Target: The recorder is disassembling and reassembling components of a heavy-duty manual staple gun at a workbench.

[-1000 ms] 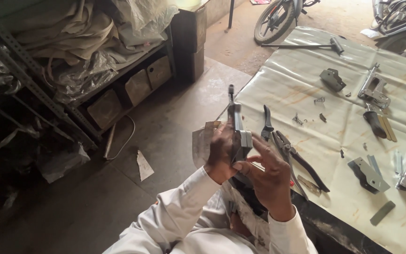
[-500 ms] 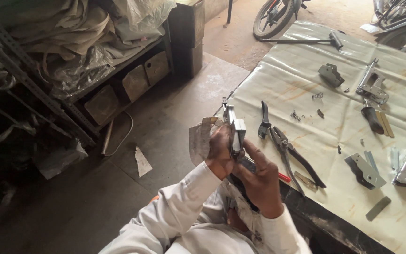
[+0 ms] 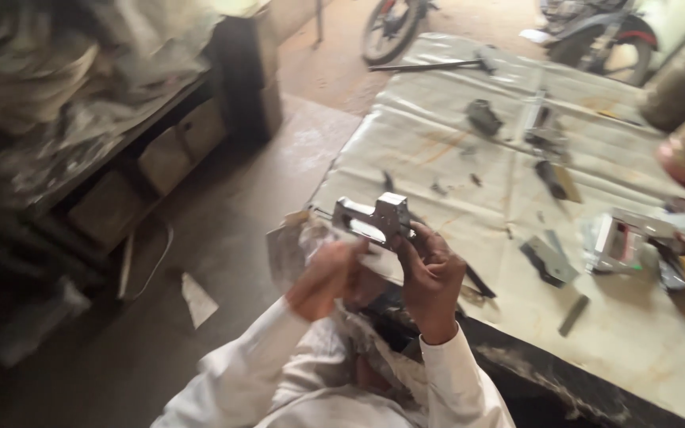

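Note:
I hold a grey metal tool (image 3: pixel 376 218), shaped like a staple gun body, level in front of me at the table's near edge. My right hand (image 3: pixel 431 279) grips it from below and behind, fingers wrapped over its right end. My left hand (image 3: pixel 323 277) is blurred and closed like a fist, just under the tool's left end. It is pressed against a crumpled grey cloth (image 3: pixel 285 252). Both arms wear white sleeves.
The table (image 3: pixel 453 150) is covered by a pale sheet. On it lie dark metal parts (image 3: pixel 484 117), a flat bracket (image 3: pixel 549 261), a silver tool body (image 3: pixel 620 242) and a long bar (image 3: pixel 422 66). A shelf with boxes (image 3: pixel 176 150) stands left. A motorbike wheel (image 3: pixel 386 28) is behind.
The metal tool has turned from upright to lying level, and both hands have dropped slightly toward me. The camera has swung right, which shows more of the table.

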